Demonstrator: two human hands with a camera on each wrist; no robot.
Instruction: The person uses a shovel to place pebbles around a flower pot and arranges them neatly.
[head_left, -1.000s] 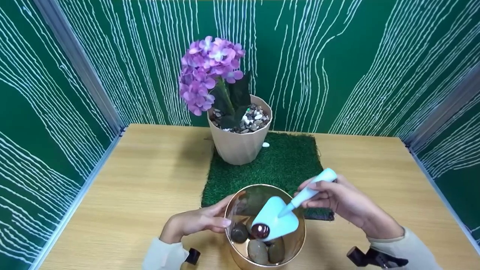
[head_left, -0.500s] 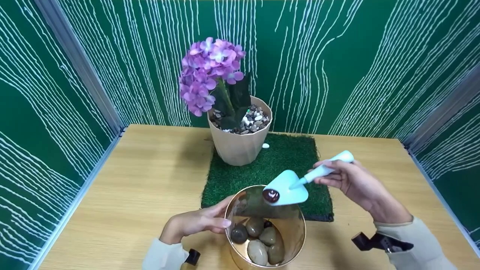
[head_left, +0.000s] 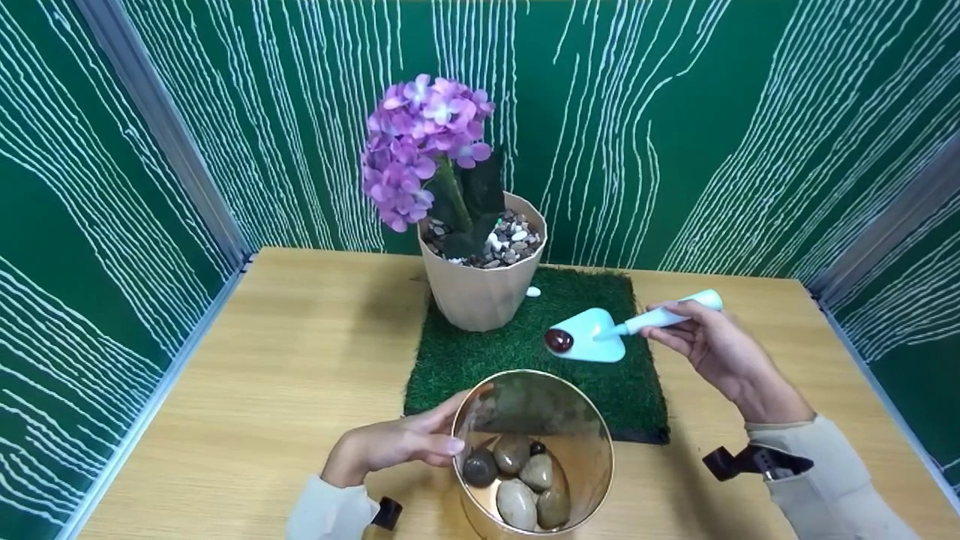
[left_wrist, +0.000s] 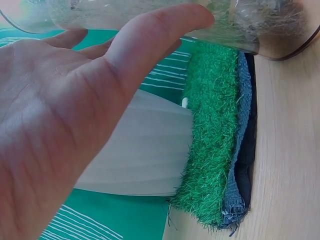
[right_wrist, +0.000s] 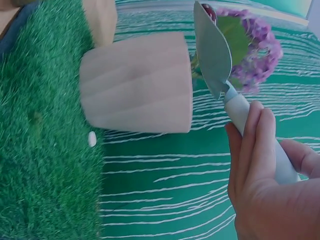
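Note:
My right hand (head_left: 724, 356) grips the handle of a pale blue hand trowel (head_left: 604, 335), held above the grass mat. A glossy dark red stone (head_left: 559, 340) lies near the tip of the blade; in the right wrist view only a sliver of it shows behind the blade. On the table at the front, my left hand (head_left: 397, 442) holds the side of an amber glass jar (head_left: 581, 420), thumb toward me and fingers behind the wall. Several smooth brown and grey stones (head_left: 512, 454) rest on the jar's bottom, with one small dark piece among them.
A beige flowerpot (head_left: 480, 296) with purple flowers (head_left: 431, 124) and small pebbles stands on the green grass mat (head_left: 510, 352) behind the jar. One white pebble (head_left: 533, 292) lies on the mat beside the pot. Green panels with white lines enclose the wooden table (head_left: 322, 322).
My right hand has lifted the trowel with the dark red stone out of the jar, moving it up, away and to the right. The left hand and jar have stayed in place.

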